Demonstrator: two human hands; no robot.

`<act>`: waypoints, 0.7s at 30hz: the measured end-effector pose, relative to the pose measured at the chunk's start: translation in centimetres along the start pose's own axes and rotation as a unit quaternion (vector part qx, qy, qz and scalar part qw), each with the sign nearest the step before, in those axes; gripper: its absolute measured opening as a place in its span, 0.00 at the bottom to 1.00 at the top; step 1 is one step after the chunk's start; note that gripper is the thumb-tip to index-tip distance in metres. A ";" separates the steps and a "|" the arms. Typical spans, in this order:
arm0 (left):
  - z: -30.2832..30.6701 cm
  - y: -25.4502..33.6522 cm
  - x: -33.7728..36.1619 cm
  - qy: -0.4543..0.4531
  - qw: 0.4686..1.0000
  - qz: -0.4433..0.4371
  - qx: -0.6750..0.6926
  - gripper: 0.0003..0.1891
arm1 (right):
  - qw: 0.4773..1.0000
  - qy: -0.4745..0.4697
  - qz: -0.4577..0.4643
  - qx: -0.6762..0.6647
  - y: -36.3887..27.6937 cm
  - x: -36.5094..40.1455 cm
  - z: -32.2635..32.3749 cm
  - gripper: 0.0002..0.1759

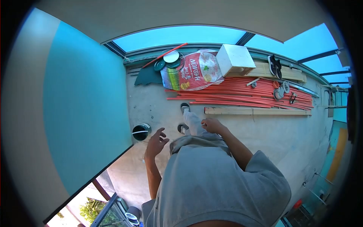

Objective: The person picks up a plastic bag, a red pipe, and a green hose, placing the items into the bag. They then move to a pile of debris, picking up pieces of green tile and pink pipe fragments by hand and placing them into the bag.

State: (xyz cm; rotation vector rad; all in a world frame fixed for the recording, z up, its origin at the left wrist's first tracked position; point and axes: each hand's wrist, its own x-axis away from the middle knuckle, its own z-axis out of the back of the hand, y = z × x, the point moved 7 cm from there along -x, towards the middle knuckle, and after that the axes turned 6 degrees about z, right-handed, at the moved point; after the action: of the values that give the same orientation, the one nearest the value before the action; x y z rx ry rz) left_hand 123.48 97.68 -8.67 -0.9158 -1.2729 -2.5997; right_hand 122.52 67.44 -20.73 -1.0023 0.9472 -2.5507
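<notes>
My left hand is raised on the left side of the view with its fingers apart and nothing in it. Just beyond it, a dark bucket with a white handle stands on the concrete floor. My right hand is beside my grey trouser leg; its fingers are curled, and whatever they may hold is too small to make out. Between the hands, my two dark slippers show on the floor.
Red pipes lie along the windows, with a wooden beam in front. A printed sack, a white box and black shoes are behind. A blue-green wall rises at the left.
</notes>
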 end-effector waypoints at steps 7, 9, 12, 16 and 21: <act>0.4 -3.5 -8.9 0.035 0.996 0.039 0.073 0.27 | 0.999 0.048 -0.017 0.004 2.0 -9.7 0.1 0.16; -0.8 -6.0 -13.4 0.019 0.997 0.017 0.078 0.27 | 0.997 0.070 -0.017 0.027 4.0 -14.4 -0.4 0.17; -3.2 -11.8 -21.6 -0.002 0.990 -0.004 0.139 0.26 | 0.993 0.108 -0.022 0.047 9.0 -21.5 -3.4 0.18; -6.1 -22.6 -36.3 0.029 0.991 0.003 0.128 0.26 | 0.980 0.185 -0.033 0.059 16.1 -35.0 -6.3 0.22; -8.5 -31.9 -52.9 0.101 0.986 -0.008 0.132 0.26 | 0.951 0.304 -0.047 0.035 22.6 -48.9 -7.7 0.28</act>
State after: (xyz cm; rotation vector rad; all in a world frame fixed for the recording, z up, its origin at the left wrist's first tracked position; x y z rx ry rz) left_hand 151.58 103.34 -64.09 -0.5829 -1.5210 -2.3827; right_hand 153.01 75.21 -65.19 -0.2288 0.9453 -3.0147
